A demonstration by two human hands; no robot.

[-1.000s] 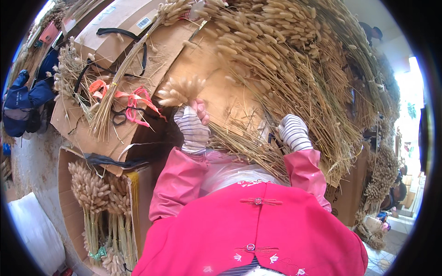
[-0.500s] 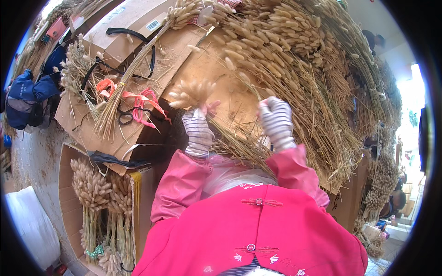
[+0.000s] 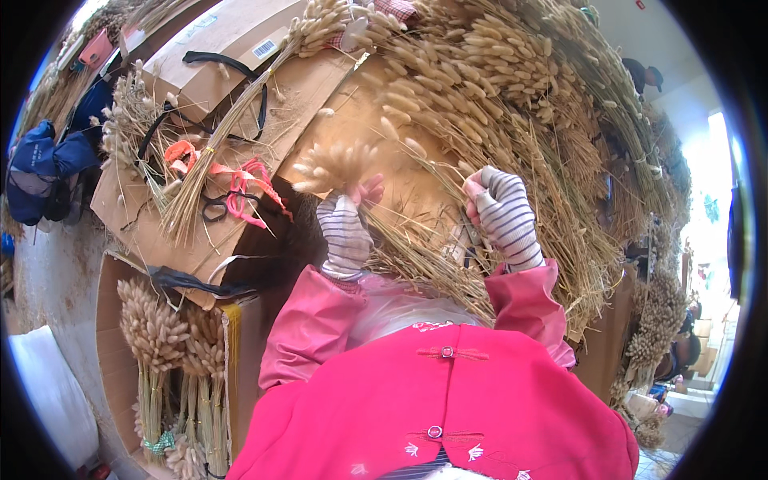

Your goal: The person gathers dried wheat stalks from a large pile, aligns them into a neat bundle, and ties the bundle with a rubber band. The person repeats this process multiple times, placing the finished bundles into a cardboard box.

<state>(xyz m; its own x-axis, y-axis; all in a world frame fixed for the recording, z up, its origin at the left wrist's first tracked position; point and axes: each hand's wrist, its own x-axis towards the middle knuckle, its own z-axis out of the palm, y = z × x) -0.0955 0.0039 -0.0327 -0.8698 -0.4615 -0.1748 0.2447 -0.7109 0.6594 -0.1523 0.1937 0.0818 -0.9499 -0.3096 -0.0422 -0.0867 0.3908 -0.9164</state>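
My left hand (image 3: pixel 346 232), in a striped fingerless glove, is closed around a small bunch of dried bunny-tail grass (image 3: pixel 334 166). Its fluffy heads fan out above the fist, and the stems slant down to the right across my lap. My right hand (image 3: pixel 506 210), gloved alike, pinches a single grass stem (image 3: pixel 446 166) whose pale head points up and left. Just beyond and to the right of that hand spreads a large heap of the same grass (image 3: pixel 512 104), heads away from me. Part of the left fingers is hidden behind the heads.
A cardboard surface (image 3: pixel 320 104) carries a tied grass bundle (image 3: pixel 220 136), pink ribbon (image 3: pixel 254 188) and black straps (image 3: pixel 260 108). At lower left an open carton (image 3: pixel 116 352) holds upright tied bundles (image 3: pixel 156 332). A blue bag (image 3: pixel 44 172) sits far left. Another person (image 3: pixel 642 76) shows at far right.
My right hand has shifted a little to the right and turned, its fingertips now showing on a stem. The left hand keeps its bunch in nearly the same place.
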